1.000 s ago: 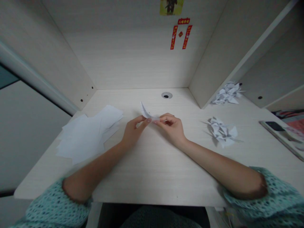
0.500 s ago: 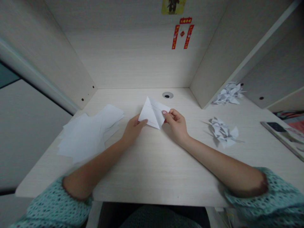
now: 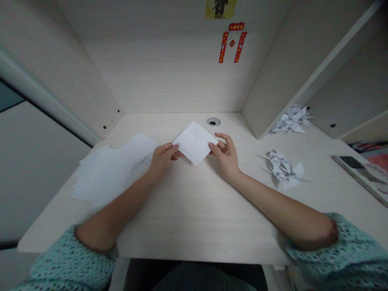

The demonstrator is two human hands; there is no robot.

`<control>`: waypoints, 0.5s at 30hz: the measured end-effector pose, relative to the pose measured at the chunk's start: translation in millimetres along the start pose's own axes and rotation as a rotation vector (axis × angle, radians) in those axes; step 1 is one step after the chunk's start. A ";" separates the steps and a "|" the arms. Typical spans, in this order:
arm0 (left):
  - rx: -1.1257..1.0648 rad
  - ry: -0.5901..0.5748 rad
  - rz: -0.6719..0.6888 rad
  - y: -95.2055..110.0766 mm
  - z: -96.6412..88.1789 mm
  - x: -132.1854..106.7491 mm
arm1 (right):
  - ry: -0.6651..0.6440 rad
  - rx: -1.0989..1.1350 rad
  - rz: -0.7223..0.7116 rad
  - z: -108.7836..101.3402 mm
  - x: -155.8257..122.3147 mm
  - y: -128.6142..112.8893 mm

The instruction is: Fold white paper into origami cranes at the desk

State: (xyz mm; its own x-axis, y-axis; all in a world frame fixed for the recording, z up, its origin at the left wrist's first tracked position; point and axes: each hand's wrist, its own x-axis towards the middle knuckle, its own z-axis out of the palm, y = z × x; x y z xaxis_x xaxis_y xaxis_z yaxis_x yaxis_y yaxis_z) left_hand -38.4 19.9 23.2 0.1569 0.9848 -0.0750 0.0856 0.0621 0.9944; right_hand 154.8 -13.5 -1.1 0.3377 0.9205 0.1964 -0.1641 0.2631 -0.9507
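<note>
A white folded paper [image 3: 195, 141], diamond-shaped with faint lines of print on its face, is held up between my two hands over the desk. My left hand [image 3: 163, 159] pinches its left corner, thumb on top and fingers behind. At the right corner my right hand [image 3: 226, 157] grips it with the thumb in front, while the index finger stretches away above the edge. How many layers the paper has cannot be made out.
Loose white paper sheets [image 3: 112, 171] lie spread at the left. Folded paper pieces [image 3: 285, 167] sit to the right, with another paper pile [image 3: 292, 119] behind by the upright panel [image 3: 273, 89]. A phone [image 3: 353, 162] rests on a flat printed item at far right. A cable hole [image 3: 214, 121] is at the back.
The paper has gone from a raised, creased triangular shape to a flat diamond. My left hand has shifted left to its corner, and my right index finger has lifted outward.
</note>
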 end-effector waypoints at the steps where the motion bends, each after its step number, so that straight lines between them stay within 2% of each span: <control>1: -0.004 0.016 -0.002 -0.8 0.1 0.5 | -0.018 -0.016 -0.030 -0.3 -0.5 0.6; 4: -0.020 0.070 0.000 -2.4 -0.2 1.9 | -0.119 -0.146 -0.091 -1.0 -2.6 2.0; 7: -0.052 0.104 0.001 -1.8 -0.5 1.8 | -0.244 -0.238 -0.091 -0.8 -5.3 2.0; 15: -0.268 0.124 -0.045 -5.9 -2.0 5.4 | -0.362 -0.254 -0.134 1.1 -11.0 -0.8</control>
State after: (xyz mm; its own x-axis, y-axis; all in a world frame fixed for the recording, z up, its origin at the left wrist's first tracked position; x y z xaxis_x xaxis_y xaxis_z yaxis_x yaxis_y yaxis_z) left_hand -40.1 25.2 17.1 0.0363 0.9914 -0.1257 -0.1758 0.1302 0.9758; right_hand 150.2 -23.5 -2.2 -0.0125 0.9366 0.3502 0.1068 0.3494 -0.9309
